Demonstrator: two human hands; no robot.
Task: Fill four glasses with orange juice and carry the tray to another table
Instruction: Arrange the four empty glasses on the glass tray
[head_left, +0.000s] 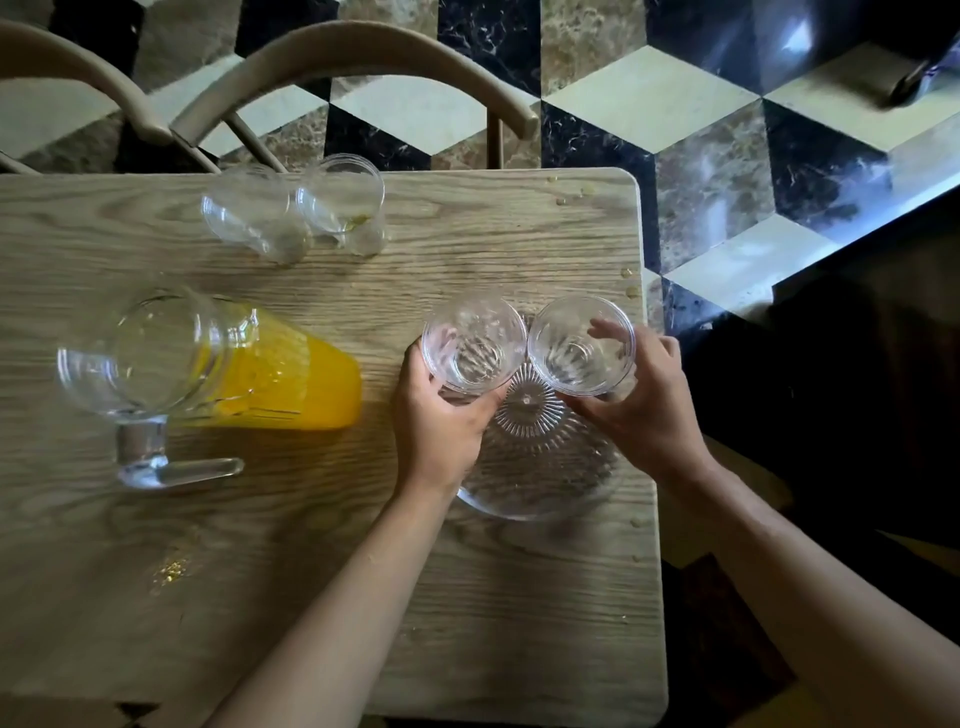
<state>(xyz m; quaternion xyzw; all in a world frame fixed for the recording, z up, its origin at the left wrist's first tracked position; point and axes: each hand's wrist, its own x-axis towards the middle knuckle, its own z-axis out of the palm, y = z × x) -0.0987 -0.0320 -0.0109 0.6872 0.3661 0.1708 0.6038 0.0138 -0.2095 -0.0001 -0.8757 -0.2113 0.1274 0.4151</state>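
So two hands are over a clear ribbed glass tray (540, 467) that sits near the right edge of the wooden table (311, 519). The left hand (441, 421) is wrapped around an empty glass (474, 347), fingers curled on its left side and underneath. The right hand (641, 395) is grasping a second empty glass (582, 345), with a fingertip hooked over the rim. The two glasses sit right next to each other, rims touching or nearly so, above the far part of the tray. Can't tell if their bases are actually resting on it or held just above.

Two more empty glasses, the back-left glass (249, 215) and the back-right glass (343, 205), stand side by side near the far edge of the table, well apart from the tray. One of them has a bit of yellowish residue at the bottom.

The pitcher (208, 358) of orange juice stands toward the left side of the table, handle pointing at the near edge, roughly half full. A few juice droplets (628, 283) sit along the right edge, and there's a yellow speckled patch (171, 566) nearer the front left. A curved chair back (353, 57) pokes up past the far edge.
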